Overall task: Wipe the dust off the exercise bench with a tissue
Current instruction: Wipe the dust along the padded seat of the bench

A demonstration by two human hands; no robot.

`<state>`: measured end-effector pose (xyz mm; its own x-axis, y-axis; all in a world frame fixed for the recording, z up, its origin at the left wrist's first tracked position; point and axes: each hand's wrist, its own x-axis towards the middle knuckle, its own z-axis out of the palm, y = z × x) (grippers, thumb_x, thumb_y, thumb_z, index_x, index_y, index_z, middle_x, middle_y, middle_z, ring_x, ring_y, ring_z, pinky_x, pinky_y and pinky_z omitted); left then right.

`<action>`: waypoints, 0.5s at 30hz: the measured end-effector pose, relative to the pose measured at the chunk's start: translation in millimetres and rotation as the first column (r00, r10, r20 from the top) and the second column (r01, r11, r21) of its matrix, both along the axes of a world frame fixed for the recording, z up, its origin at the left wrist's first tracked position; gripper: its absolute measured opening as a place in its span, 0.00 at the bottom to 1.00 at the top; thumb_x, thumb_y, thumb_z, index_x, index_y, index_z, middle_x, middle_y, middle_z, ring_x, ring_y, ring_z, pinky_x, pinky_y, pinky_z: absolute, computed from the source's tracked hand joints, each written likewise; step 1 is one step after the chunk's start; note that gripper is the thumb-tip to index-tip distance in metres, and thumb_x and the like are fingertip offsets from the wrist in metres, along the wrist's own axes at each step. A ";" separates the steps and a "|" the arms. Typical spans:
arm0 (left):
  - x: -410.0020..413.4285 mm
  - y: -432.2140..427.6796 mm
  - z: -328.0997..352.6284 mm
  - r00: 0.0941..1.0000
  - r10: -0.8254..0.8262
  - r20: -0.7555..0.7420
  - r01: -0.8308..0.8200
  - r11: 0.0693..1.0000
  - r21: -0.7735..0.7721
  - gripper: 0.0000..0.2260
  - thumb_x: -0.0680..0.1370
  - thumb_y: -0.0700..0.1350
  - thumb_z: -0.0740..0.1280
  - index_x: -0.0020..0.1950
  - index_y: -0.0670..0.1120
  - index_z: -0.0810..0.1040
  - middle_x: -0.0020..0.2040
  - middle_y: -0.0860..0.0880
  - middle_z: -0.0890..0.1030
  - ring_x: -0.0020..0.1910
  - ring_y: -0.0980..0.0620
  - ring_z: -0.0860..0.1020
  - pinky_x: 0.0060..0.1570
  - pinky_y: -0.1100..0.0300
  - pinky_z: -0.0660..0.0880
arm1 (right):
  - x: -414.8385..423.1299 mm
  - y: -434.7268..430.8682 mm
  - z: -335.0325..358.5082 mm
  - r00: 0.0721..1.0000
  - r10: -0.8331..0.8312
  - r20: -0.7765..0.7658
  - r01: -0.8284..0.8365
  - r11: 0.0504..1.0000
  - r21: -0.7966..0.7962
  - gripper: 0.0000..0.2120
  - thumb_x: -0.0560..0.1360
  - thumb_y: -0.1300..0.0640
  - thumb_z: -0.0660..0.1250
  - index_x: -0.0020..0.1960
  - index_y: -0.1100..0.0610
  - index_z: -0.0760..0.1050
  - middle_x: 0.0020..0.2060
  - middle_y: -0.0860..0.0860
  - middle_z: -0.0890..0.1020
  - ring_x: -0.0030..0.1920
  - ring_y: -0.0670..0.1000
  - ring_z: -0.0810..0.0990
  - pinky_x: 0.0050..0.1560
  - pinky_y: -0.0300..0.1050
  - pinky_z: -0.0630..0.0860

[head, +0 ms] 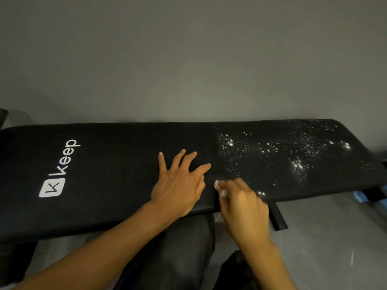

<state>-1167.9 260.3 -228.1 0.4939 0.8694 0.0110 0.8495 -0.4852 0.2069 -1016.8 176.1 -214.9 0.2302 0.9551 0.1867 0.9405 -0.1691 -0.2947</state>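
half the exercise bench [109, 185] looks clean, the left part with the keep logo [59, 170]. the white dust [272, 149] runs from mid-frame to the right end, so up and right of the tissue [219, 188]. the right hand [245, 208] has its fingers bunched round that wad at the near edge and it's the closer one. the left hand [178, 185] lies flat, fingers spread. the bench runs left to right, so i'd guess rightward strokes.

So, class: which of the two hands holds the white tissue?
The right hand, curled round the crumpled white tissue by the white dust; the left hand lies flat, fingers spread, on the black padded bench.
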 end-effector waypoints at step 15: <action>19.6 3.6 3.8 1.000 0.026 0.009 -0.025 0.998 -0.050 0.24 0.85 0.54 0.55 0.80 0.64 0.55 0.83 0.46 0.49 0.82 0.41 0.44 0.73 0.25 0.41 | 12.3 24.9 6.4 0.999 -0.009 0.040 0.011 0.999 -0.042 0.12 0.80 0.51 0.63 0.63 0.46 0.76 0.50 0.49 0.74 0.45 0.58 0.81 0.39 0.51 0.75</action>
<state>-1148.3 264.0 -224.3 0.4717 0.8813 -0.0282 0.8593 -0.4523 0.2388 -1004.5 201.0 -208.4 0.2328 0.9600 0.1558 0.9496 -0.1897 -0.2497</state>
